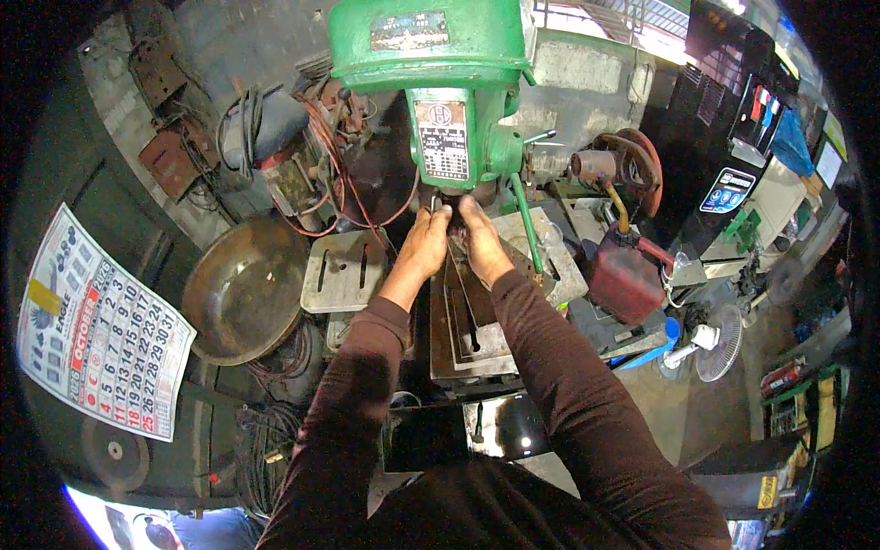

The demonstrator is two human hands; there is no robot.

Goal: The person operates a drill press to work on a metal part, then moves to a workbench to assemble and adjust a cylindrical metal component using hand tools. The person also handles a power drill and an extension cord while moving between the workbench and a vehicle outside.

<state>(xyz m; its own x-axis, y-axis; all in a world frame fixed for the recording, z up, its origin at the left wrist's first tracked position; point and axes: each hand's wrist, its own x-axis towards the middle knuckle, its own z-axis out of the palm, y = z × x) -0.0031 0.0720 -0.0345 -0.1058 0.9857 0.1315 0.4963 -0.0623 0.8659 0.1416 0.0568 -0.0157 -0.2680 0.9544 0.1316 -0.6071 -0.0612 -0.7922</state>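
Observation:
Both hands are raised to the underside of a green drill press head [431, 41], close around its dark chuck [461, 198]. My left hand [423, 247] is closed, its thumb and fingers pinched near a short metal piece at the chuck; what it grips is too small to name. My right hand [483, 243] is curled up against the other side, with its fingertips partly hidden and its hold unclear. Below the hands lies a slotted metal plate [472, 344] on the machine's table. A green feed lever [526, 220] slants down just right of my right hand.
A large round metal pan [243, 293] and a slotted grey plate [344, 270] stand to the left. Red hoses and cables [339, 174] hang behind them. On the right are a red jerrycan [626, 280], a white fan [718, 342] and a black cabinet [715, 128]. A calendar [101, 330] hangs far left.

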